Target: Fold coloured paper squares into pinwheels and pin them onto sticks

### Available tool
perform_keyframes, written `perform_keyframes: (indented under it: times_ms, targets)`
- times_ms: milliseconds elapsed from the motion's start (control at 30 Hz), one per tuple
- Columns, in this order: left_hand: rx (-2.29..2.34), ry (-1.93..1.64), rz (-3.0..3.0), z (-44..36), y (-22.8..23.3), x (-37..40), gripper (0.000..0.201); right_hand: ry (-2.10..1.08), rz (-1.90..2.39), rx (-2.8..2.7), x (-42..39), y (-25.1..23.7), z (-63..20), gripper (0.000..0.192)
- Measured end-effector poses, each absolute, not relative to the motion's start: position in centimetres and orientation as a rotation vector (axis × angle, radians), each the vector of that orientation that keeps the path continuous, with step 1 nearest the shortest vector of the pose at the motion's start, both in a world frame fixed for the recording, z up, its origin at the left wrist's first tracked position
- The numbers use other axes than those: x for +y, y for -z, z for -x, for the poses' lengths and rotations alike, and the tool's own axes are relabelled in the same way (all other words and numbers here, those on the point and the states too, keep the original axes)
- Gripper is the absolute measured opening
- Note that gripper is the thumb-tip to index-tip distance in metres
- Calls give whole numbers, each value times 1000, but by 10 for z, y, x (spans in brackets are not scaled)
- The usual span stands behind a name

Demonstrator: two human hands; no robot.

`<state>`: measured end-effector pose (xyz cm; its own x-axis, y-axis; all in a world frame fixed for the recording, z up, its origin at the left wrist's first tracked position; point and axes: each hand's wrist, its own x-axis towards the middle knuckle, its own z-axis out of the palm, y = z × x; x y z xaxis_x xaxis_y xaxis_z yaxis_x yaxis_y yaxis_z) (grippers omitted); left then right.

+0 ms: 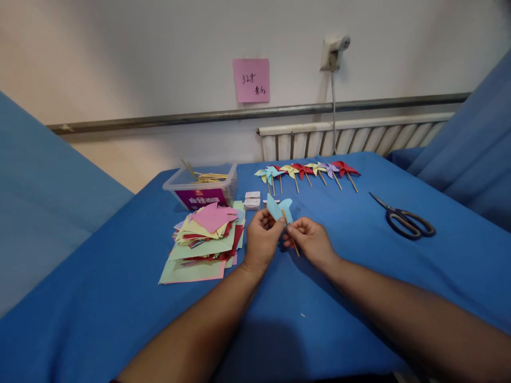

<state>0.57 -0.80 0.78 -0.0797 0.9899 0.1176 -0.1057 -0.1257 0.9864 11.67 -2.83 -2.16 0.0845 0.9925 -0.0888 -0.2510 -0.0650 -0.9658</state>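
In the middle of the head view, my left hand (261, 236) pinches a light blue paper pinwheel (285, 206), its thumb pressed near the centre. My right hand (311, 239) grips the thin wooden stick (296, 247), whose upper end lies against the back of the pinwheel. The stick slants down toward me, its lower end free. Both hands are close together just above the table, fingers closed. Whether a pin joins paper and stick is hidden by my fingers.
Cut coloured paper (207, 239) is stacked left, before a clear plastic box (199, 183) of sticks. Small white boxes (252, 200) stand beside it. Several finished pinwheels (304, 170) line the back. Black-handled scissors (403, 218) lie right on the blue cloth (399, 298).
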Motion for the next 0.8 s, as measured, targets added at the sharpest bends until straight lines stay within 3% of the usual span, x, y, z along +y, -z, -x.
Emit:
perform_keyframes:
  times_ms: [367, 600, 800]
  targets:
    - [1019, -1381, -1219, 4, -3, -8, 30, -1351, 1020, -835, -26, 18, -117, 41]
    - [1105, -1594, -1181, 6, -3, -1, 29, -1494, 886, -842, -29, 17, -118, 35]
    - [1035, -1448, -1104, 4, -3, -2, 21, -1535, 842, -906, -30, 19, -116, 32]
